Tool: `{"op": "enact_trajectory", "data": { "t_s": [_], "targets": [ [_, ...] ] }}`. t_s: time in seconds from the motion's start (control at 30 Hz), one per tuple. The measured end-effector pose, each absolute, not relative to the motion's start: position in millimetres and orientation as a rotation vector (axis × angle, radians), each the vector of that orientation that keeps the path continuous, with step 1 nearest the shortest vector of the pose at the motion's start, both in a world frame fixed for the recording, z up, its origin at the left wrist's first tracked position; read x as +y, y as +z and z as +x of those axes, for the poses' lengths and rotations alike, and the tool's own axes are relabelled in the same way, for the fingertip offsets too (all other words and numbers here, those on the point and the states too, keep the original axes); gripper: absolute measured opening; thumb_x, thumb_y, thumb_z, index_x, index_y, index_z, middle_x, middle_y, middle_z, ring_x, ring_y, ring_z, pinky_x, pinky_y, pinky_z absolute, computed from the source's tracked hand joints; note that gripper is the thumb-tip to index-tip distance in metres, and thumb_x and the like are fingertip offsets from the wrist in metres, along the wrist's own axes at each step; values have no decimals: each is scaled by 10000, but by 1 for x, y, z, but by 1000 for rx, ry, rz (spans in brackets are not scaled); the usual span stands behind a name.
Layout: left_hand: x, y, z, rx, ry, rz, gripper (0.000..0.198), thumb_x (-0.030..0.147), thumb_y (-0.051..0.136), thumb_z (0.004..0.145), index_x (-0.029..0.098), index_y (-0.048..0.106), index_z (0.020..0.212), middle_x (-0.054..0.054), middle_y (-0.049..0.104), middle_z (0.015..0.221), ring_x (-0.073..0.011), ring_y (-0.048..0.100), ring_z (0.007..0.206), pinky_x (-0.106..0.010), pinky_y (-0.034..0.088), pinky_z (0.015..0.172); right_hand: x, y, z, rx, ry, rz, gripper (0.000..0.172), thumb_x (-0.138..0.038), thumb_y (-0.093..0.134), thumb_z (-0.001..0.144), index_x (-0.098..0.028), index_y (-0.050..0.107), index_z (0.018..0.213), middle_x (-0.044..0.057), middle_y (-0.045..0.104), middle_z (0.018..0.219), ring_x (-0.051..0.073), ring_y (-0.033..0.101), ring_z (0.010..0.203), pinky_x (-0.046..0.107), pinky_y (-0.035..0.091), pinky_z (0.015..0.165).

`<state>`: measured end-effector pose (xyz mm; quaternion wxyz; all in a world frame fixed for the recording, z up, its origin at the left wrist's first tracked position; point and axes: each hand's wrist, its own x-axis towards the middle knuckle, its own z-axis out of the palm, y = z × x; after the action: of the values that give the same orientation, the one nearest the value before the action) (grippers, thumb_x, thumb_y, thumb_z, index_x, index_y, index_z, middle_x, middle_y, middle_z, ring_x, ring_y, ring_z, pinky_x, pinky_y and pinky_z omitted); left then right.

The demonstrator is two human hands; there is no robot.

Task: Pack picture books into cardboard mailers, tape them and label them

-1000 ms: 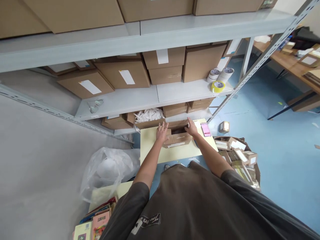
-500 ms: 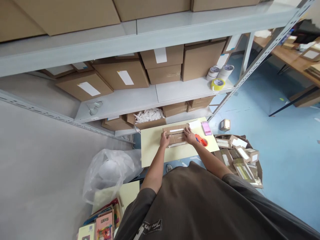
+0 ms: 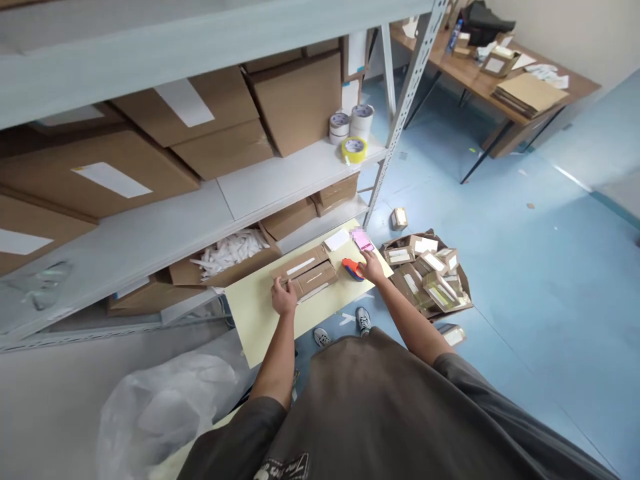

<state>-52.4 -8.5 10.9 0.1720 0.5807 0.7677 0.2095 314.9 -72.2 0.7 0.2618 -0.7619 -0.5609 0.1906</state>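
On the pale yellow tabletop [image 3: 260, 327] lies a flat brown cardboard box [image 3: 313, 272] with white strips and a dark gap along its top. My left hand [image 3: 284, 297] grips its left end, thumb and fingers at the edge. My right hand [image 3: 371, 268] is off the box, at the right side of an orange and blue tape dispenser [image 3: 353, 269]; its fingers look apart, and I cannot tell if they touch the dispenser. Just beyond that hand is a pink item [image 3: 362, 240], partly blurred out. White paper [image 3: 337, 239] lies beside the pink item.
Shelving [image 3: 280, 180] with large boxes and tape rolls [image 3: 354, 149] stands beyond the table. An open box of white strips [image 3: 235, 253] sits on the low shelf. A big carton of small parcels [image 3: 427, 273] stands on the floor at right; a plastic bag [image 3: 170, 400] lies at left.
My right hand has let go of the box and moved right to the tape dispenser. My left hand stays on the box's left end. The view has turned right.
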Motion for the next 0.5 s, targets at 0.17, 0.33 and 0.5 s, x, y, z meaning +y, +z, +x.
{"op": "enact_trajectory", "data": {
  "t_s": [0.17,0.33,0.5],
  "targets": [
    [-8,13,-53,2186,554,1672,527,513,590,1048,208,582,1477,-185,662,1393,-322,697,1172,-359,543,891,-94,-22,337,-1378,664,-2168,468,-310,561,995,-138,668,1416,196,691,1390,326,618,1308,432,504,1115],
    [-6,12,-50,2260,501,1631,511,508,592,1046,225,576,1471,-179,654,1411,-317,702,1167,-373,552,893,-92,-46,322,-1454,951,-2116,330,-307,494,1049,-207,745,1239,104,772,1166,250,704,1040,310,523,896],
    [-7,5,-50,2297,504,1614,525,517,602,1038,224,559,1472,-192,643,1427,-327,691,1212,-407,563,941,-80,-62,303,-1611,1166,-2214,220,-334,668,974,-185,745,1118,124,744,1105,265,677,1032,304,491,866]
  ]
}}
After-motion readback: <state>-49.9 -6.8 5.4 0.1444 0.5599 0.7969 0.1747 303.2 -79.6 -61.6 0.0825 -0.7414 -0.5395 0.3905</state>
